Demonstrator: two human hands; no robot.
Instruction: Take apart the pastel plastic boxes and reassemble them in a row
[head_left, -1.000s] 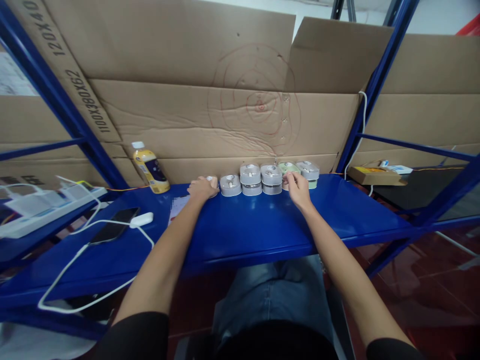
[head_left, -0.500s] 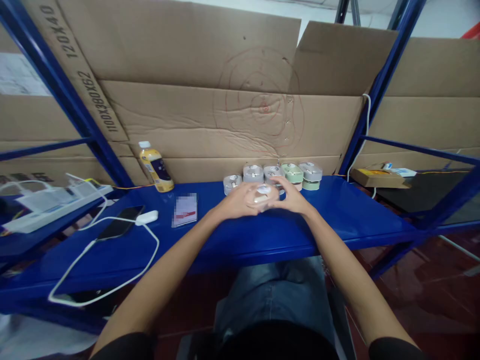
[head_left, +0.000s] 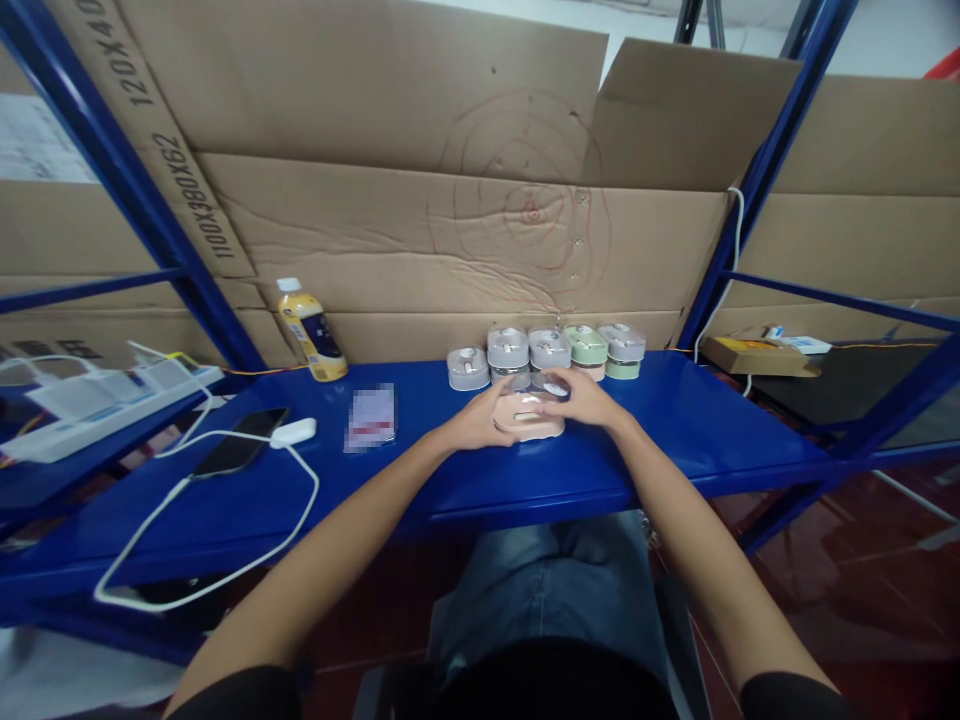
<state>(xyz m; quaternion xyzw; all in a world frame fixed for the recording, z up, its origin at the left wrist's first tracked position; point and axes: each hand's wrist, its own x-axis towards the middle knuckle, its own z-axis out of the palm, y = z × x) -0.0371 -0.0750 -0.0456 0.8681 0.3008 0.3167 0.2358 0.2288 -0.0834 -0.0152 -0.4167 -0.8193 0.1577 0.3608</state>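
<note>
A small pink box (head_left: 536, 428) with rounded corners is between my hands, low over the blue table or resting on it; I cannot tell which. Its clear lid (head_left: 534, 382) looks raised at the back. My left hand (head_left: 484, 415) is curled round the box's left side. On the right, my right hand (head_left: 585, 398) grips the box near its lid with thumb and fingers. Behind them stand similar boxes: a grey one (head_left: 469, 370) at the left, then stacked grey boxes (head_left: 508, 348), a green box (head_left: 586, 345) and another grey-lidded box (head_left: 622, 342).
On the blue table (head_left: 720, 420), a yellow drink bottle (head_left: 311, 330), a phone-like slab (head_left: 371, 417) and a dark phone (head_left: 240, 443) with a white cable (head_left: 315, 490) lie to the left. A power strip (head_left: 112, 410) is farther left. Cardboard (head_left: 360, 220) walls the back.
Both hands have lowered the pink box a little toward me. It has tipped so its front shows, and its clear lid now looks raised.
</note>
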